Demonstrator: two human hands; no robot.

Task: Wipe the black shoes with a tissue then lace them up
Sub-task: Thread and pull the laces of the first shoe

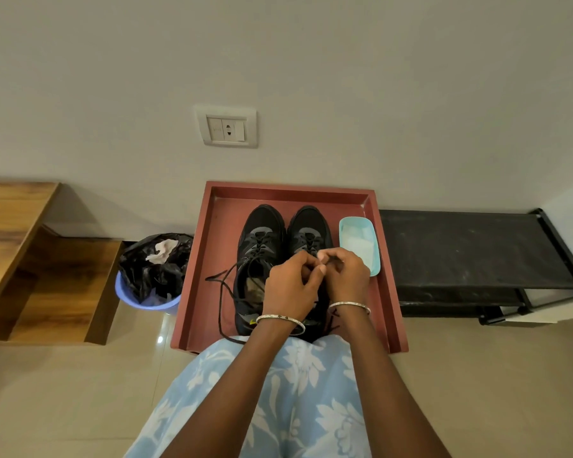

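Black shoes [265, 223] stand side by side on a red tray [288, 193] set on the floor [63, 391] against the wall, toes toward the wall and heels toward the person sitting over them. The left shoe [257, 259] is laced only over its front part. The left shoe's lace [219, 312] hangs loose, trailing out over the tray on that side and curling back near the heel.

Both hands are gathered over the middle of the right shoe [308, 229], just above its eyelets. The left hand [291, 282] has its fingers curled in, thumb and fingertips pinched together. The right hand [344, 276] is curled the same way and meets it, so the fingertips of the two almost touch. A dark bit of the right shoe's lace [332, 259] shows between them, and both hands appear to grip it, though most of it is hidden under the fingers. Each wrist wears a thin silver bangle [280, 320].

Beside the right shoe, on the same tray, sits a pale teal tub [356, 219] with white tissues [359, 242] in it. Just left of the tray stands a lilac bin [146, 300] lined with a black bag [153, 269], a crumpled tissue [162, 251] lying on top. A wooden shelf [47, 276] is further left, a low black rack [460, 249] is to the right, and a wall socket [227, 128] is above the tray.
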